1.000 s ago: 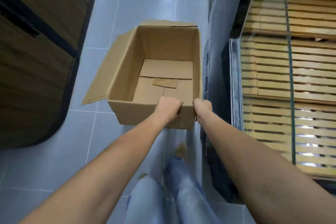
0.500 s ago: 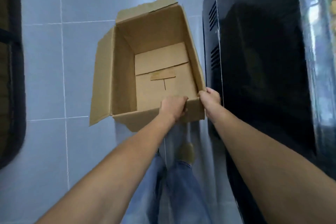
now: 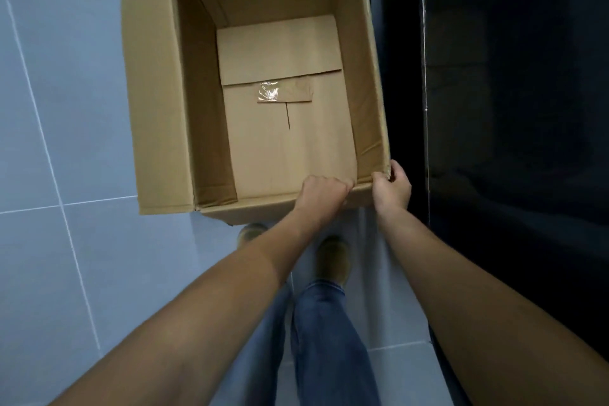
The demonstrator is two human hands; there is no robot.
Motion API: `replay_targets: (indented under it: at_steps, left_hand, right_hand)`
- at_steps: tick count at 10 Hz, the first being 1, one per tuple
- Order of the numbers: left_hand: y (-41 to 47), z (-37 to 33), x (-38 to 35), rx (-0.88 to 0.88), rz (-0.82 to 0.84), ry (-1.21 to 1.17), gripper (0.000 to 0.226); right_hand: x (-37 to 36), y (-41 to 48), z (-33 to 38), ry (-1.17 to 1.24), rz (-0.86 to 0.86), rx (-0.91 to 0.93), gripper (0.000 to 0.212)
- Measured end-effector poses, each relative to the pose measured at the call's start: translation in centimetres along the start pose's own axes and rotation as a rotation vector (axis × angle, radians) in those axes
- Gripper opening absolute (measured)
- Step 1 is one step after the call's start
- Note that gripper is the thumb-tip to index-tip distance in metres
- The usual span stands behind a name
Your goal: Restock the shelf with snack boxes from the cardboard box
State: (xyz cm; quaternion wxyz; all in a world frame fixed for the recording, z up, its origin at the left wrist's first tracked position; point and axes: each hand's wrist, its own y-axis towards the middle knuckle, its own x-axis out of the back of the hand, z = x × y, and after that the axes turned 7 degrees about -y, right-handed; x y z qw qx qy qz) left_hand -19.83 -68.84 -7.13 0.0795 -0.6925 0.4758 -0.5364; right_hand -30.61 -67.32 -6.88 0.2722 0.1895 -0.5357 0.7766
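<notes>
Both arms reach forward and down; the left hand (image 3: 321, 191) and right hand (image 3: 392, 186) curl over the near rim of the open cardboard box (image 3: 283, 142), gripping it above a blue tiled floor (image 3: 66, 109), beside a black cabinet (image 3: 510, 109)

Indoor aisle, shop or stockroom sort, exact kind unclear. Evidence: pale blue-grey tiled floor (image 3: 66, 109) left; glossy black cabinet side (image 3: 510, 76) right; open brown cardboard carton (image 3: 158, 92) centre.

The single head-worn view looks steeply down, close above the open brown cardboard box (image 3: 283, 128) on pale blue floor tiles (image 3: 59, 257).
</notes>
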Motion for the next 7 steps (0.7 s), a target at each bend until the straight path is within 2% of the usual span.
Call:
replay_targets:
  at_steps: [1, 3, 4, 7]
  left_hand:
    - [0.1, 0.4, -0.3, 0.009, 0.026, -0.016, 0.028]
    - [-0.2, 0.1, -0.7, 0.126, 0.015, -0.276, 0.036]
    - [-0.7, -0.5, -0.3, 0.136, -0.002, -0.33, 0.039]
    - [-6.8, -0.7, 3.0, 0.249, -0.137, -0.553, 0.046]
  right_hand:
    - [0.0, -0.1, -0.4, -0.004, -0.008, -0.02, 0.05]
    - [0.1, -0.9, -1.0, -0.056, -0.033, -0.067, 0.041]
    - [0.1, -2.0, -1.5, -0.064, -0.015, -0.051, 0.034]
    - [3.0, -8.1, -0.2, -0.002, 0.1, 0.027, 0.033]
